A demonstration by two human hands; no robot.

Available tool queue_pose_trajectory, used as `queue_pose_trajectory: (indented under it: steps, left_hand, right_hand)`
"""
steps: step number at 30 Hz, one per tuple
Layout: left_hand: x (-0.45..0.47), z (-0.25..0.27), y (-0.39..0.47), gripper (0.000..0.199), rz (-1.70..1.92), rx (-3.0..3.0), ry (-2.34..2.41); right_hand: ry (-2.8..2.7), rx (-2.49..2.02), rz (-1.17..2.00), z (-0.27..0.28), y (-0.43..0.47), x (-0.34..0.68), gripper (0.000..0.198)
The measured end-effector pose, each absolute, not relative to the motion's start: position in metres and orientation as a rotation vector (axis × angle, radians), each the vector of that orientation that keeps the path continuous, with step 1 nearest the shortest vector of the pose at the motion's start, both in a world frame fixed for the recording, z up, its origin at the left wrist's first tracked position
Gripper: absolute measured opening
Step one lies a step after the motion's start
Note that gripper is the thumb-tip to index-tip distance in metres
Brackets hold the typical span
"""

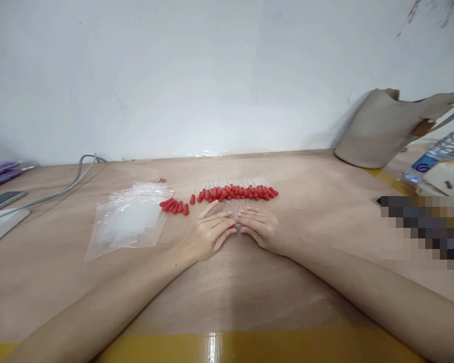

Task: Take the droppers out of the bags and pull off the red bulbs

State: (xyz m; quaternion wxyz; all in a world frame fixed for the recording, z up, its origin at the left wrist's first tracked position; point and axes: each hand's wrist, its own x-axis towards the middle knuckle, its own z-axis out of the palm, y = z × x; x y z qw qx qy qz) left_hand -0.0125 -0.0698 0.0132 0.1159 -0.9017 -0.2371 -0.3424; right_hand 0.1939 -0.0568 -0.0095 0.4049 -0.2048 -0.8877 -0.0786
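Observation:
Several slim, clear tubes (235,207) lie side by side on the table, between my hands. My left hand (211,233) presses its fingertips and thumb on their left side, index finger raised a little. From the right, my right hand (263,227) grips the same tubes, fingers together and thumb underneath. A bit of red shows at the left fingertips; the tubes' near ends are mostly hidden. Just beyond lies a row of glass droppers with red rubber bulbs (237,191), bulbs toward me. More red bulbs (174,206) lie to the left, by the bags.
Clear zip bags (126,222) lie in a loose stack at left. A grey cable (70,186), a phone (3,200) and purple packs (0,174) are at the far left. A beige bag (386,128) leans on the wall at right, near a plastic bottle (435,154) and tape roll (450,176).

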Motion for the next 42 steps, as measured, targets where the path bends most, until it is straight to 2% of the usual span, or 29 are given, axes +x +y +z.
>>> queue_pose_trajectory:
  steps: [8, 18, 31, 42]
  left_hand:
    - [-0.014, 0.014, -0.075, 0.011, -0.920, -2.742, -0.709]
    - [-0.017, 0.017, -0.078, 0.016, -0.842, -2.860, -0.736]
    - [-0.020, 0.020, -0.081, 0.013, -0.845, -2.878, -0.708]
    - [-0.030, 0.019, -0.080, 0.013, -0.943, -2.795, -0.743]
  right_hand:
    - [-2.276, -0.370, -0.395, 0.003, -0.064, 0.198, 0.017]
    - [-2.283, -0.313, -0.539, 0.010, -0.069, 0.201, 0.015]
    - [-2.306, -0.209, -0.629, 0.009, -0.070, 0.210, 0.020]
    - [-2.332, -0.213, -0.511, 0.008, -0.062, 0.222, 0.027]
